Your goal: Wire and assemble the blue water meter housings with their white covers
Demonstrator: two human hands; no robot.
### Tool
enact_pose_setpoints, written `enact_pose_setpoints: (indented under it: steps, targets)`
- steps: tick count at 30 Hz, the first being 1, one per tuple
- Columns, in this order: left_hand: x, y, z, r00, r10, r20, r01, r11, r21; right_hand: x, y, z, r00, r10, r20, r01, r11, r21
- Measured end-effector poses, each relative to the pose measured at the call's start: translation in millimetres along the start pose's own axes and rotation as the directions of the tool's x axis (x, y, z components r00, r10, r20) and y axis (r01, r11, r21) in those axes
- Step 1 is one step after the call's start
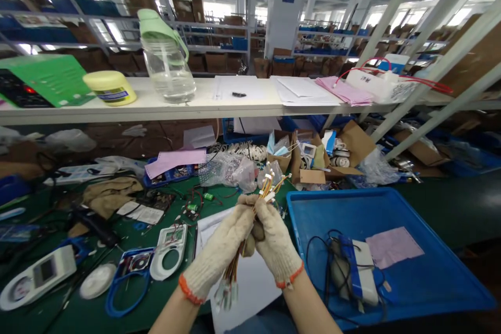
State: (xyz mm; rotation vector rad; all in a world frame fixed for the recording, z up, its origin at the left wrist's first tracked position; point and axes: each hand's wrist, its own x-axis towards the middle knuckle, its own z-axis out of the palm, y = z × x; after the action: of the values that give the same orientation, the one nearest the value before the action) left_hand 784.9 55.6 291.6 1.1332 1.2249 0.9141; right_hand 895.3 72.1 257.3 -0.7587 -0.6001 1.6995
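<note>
My left hand (230, 230) and my right hand (274, 235), both in off-white knit gloves with orange cuffs, meet in front of me. Together they grip a bundle of thin wires (267, 186), mostly yellow, brown and orange. Small white connectors fan out at the top of the bundle. The lower ends hang below my left hand and finish in pale connectors. Where the wires pass between my palms, fingers hide them. Under the hands lies a sheet of white paper (260, 284) on the green bench.
To the right stands a blue tray (438, 271) with a blue-and-white device, cables and pink paper. White and blue device housings (170, 250) lie at left, near a dark screwdriver-like tool (94, 224). Behind are cardboard boxes (313, 176) and a shelf (242, 109) carrying a water bottle (166, 62).
</note>
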Motion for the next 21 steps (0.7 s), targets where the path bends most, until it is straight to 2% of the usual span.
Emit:
enact_pose_setpoints:
  steps: [4,7,11,13,16,21]
  targets:
    - [-10,1,-9.6,0.997,0.056,-0.045,-0.051,0.993,0.105,3,-6,-5,0.997,-0.066,-0.042,0.074,0.974,0.215]
    - [-17,-6,-15.2,0.984,0.115,-0.137,-0.077,0.963,0.259,1,-13,-4,0.995,-0.088,-0.051,0.099,0.961,0.259]
    - [-23,-13,-20.5,0.931,0.301,-0.207,-0.179,0.87,0.46,-7,-14,-2,0.995,-0.078,-0.057,0.093,0.938,0.334]
    - [-25,-13,-22.8,0.929,0.324,-0.181,-0.204,0.853,0.481,-9,-13,-2,0.996,-0.075,-0.045,0.087,0.92,0.382]
    - [-26,-14,-23.3,0.958,0.266,-0.111,-0.191,0.874,0.447,-12,-15,-3,0.997,-0.073,-0.033,0.08,0.902,0.425]
    - [-25,-21,-18.7,0.936,0.347,-0.059,-0.264,0.803,0.534,-19,-17,-1,0.998,-0.047,-0.037,0.058,0.902,0.428]
